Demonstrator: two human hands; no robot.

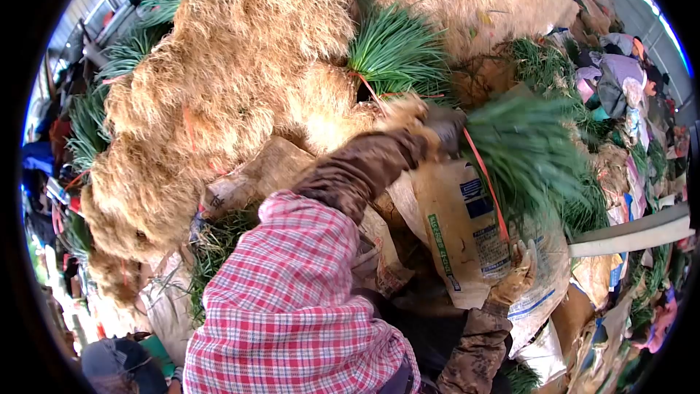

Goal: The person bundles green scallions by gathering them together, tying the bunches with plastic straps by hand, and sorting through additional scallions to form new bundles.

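My left hand (429, 137), blurred by motion, is closed at the base of a bundle of long, thin-leaved green seedlings (529, 149). The leaves fan out to the right, smeared too, while tan roots show at the bundle's upper left. From its base a red strap (479, 160) runs taut down to the right. At the lower end of that strap is my gloved right hand (518, 277), fingers raised and closed around the end. Under the bundle lies a printed paper sack (456, 237).
Bundles with thick tan roots (240, 51) are heaped in front and to the left. Another tied green bundle (397, 47) lies beyond my left hand. A pale curved bar (634, 232) juts in from the right. A person's dark cap (120, 365) is at lower left.
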